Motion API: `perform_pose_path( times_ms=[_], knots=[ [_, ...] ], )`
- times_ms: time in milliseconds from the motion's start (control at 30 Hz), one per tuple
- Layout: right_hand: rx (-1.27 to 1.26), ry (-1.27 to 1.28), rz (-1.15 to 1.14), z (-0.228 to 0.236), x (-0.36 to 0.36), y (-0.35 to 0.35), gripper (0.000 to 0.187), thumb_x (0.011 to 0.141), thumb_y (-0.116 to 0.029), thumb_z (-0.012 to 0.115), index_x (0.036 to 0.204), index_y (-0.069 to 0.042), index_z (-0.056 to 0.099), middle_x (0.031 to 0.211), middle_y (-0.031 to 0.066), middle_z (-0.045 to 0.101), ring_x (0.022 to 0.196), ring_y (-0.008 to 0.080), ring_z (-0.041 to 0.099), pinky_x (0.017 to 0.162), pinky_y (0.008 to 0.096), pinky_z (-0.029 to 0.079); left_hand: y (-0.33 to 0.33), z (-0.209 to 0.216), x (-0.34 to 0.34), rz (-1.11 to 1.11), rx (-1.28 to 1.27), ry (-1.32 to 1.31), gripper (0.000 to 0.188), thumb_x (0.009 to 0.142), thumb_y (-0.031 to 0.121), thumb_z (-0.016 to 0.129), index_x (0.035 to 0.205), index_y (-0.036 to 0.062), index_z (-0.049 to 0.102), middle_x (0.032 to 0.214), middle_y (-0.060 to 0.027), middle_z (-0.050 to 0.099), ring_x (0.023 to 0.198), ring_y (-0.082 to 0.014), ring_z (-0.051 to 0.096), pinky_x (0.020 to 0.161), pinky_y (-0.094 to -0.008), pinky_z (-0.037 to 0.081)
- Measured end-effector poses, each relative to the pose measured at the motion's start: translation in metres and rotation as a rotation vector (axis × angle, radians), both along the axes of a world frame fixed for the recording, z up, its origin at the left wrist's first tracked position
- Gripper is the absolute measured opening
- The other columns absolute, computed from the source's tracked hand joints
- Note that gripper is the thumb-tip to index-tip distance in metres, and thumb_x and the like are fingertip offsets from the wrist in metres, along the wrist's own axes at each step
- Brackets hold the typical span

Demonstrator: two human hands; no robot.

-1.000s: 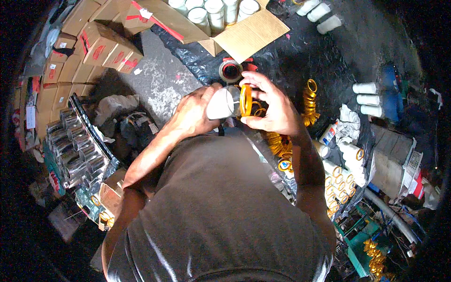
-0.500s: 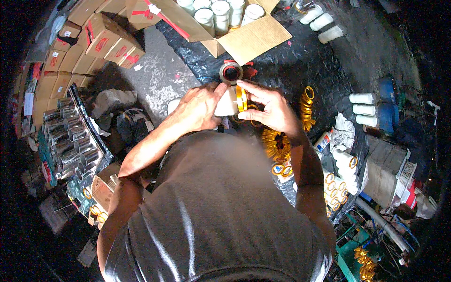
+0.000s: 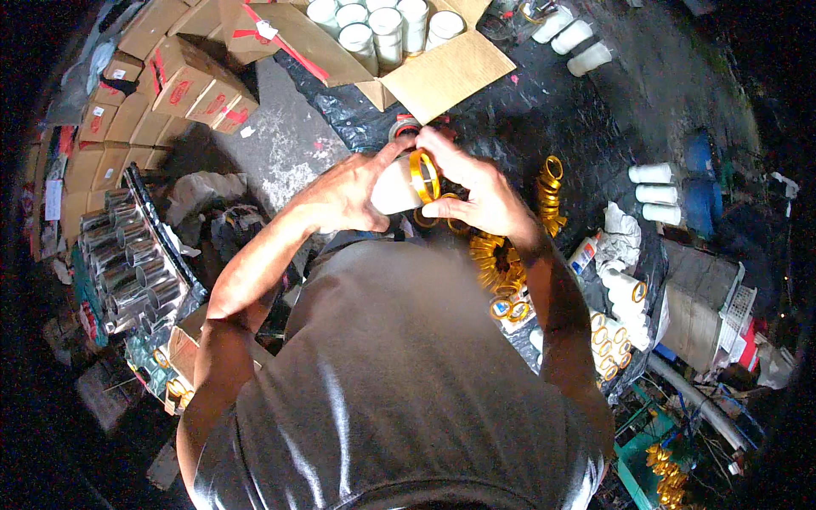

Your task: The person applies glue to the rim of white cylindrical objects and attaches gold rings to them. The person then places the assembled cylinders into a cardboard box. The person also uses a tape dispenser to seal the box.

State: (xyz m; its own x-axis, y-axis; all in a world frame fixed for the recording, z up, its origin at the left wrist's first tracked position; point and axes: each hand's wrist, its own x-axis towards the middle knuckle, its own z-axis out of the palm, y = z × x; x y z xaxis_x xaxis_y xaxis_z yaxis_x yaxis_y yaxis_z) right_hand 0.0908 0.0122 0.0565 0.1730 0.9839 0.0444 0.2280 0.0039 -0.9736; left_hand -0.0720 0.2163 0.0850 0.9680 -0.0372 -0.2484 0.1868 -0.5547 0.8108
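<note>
My left hand [image 3: 348,194] grips a white cylinder [image 3: 394,189] between its thumb and fingers. Around the cylinder's right end is a shiny gold ring [image 3: 422,176], pinched at its rim by the fingertips and thumb of my right hand [image 3: 478,189]. Whether the ring is seated fully on the end cannot be made out. Just beyond my fingertips lies a roll of tape [image 3: 402,126], partly covered by my hands. Below my right wrist is a heap of gold rings [image 3: 497,262], and a row of stacked gold rings [image 3: 551,200] lies farther right.
An open cardboard box [image 3: 450,75] of white cylinders stands ahead on black plastic sheeting. Closed cartons [image 3: 183,76] are piled at far left, above several silver cylinders [image 3: 127,263]. To the right are a glue bottle [image 3: 584,253], crumpled paper [image 3: 618,234] and white cylinders with gold rings [image 3: 609,344].
Both hands have shifted slightly left with the cylinder and ring. The cylinder has tilted, and my left fingers have spread wider around it. The tape roll is now more hidden.
</note>
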Motion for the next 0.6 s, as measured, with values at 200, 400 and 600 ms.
perform_pose_path(
  times_ms=[200, 400, 600],
  knots=[
    [0.279, 0.532, -0.127, -0.065, -0.028, -0.003, 0.124, 0.076, -0.024, 0.093, 0.163, 0.003, 0.009, 0.170, 0.0225, 0.016, 0.157, 0.0333, 0.018, 0.125, 0.0515, 0.020, -0.011, 0.002, 0.007, 0.305, -0.141, -0.311, 0.127, 0.062, 0.010, 0.091, 0.164, 0.0067, 0.014, 0.152, -0.0214, 0.048, 0.142, -0.0353, 0.047, 0.118, -0.0457, 0.038],
    [0.320, 0.483, -0.439, -0.100, -0.070, -0.004, 0.104, 0.073, -0.023, 0.091, 0.152, -0.001, 0.027, 0.132, 0.0164, 0.055, 0.117, 0.0237, 0.056, 0.099, 0.0399, 0.047, -0.043, -0.015, 0.066, 0.688, -0.421, -0.673, 0.124, 0.065, 0.026, 0.098, 0.159, 0.0048, 0.020, 0.141, -0.0175, 0.053, 0.131, -0.0298, 0.052, 0.109, -0.0420, 0.045],
    [0.130, 0.231, -0.545, 0.006, 0.018, 0.011, 0.084, 0.071, -0.005, 0.082, 0.139, -0.004, 0.034, 0.122, 0.0112, 0.057, 0.110, 0.0222, 0.061, 0.098, 0.0393, 0.051, 0.046, 0.013, 0.123, 0.953, -0.929, -0.528, 0.042, 0.098, 0.035, 0.069, 0.109, -0.0060, 0.068, 0.102, -0.0144, 0.072, 0.090, -0.0189, 0.068, 0.078, -0.0359, 0.058]
  ],
)
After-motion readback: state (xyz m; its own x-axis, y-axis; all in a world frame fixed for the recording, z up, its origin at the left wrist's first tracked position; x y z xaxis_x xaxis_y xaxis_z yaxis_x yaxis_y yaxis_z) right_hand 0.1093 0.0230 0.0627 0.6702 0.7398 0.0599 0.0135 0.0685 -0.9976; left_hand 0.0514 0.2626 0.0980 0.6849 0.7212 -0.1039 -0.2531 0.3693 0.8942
